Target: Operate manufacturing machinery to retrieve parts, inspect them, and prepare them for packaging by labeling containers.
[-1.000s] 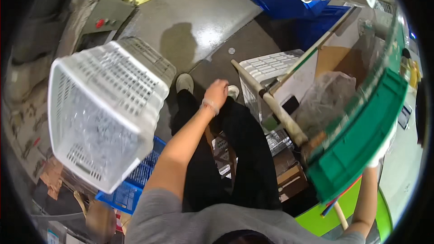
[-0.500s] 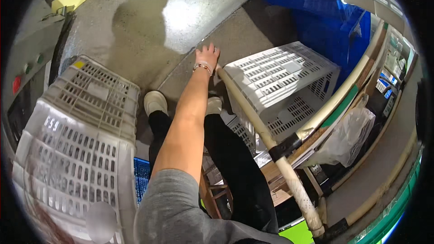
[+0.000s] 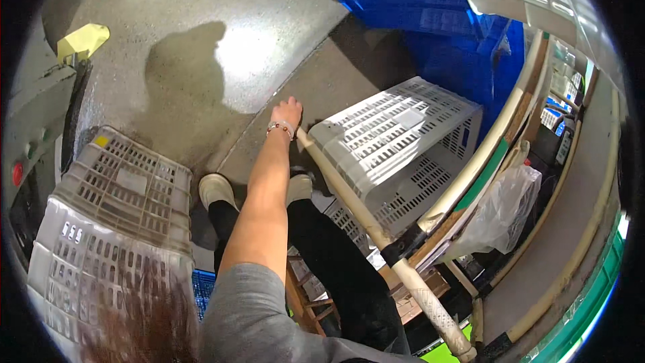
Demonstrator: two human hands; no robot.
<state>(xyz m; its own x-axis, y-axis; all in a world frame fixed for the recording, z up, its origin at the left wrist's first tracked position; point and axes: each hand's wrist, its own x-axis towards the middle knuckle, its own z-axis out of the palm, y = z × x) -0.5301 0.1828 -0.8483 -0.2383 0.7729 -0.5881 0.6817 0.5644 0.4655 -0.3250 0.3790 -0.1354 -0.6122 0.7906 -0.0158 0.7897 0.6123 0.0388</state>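
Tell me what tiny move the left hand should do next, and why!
I'd perhaps lift the left hand slightly, clear of the end of the pale pipe. Nothing shows in the hand, and it sits right by that end, with the white crate to the pipe's right. Whether hand and pipe touch is hard to tell.

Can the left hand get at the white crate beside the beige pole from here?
Probably yes: the left hand appears close to the white crate, and the way over the tip of the beige pole looks free, though depth is hard to judge.
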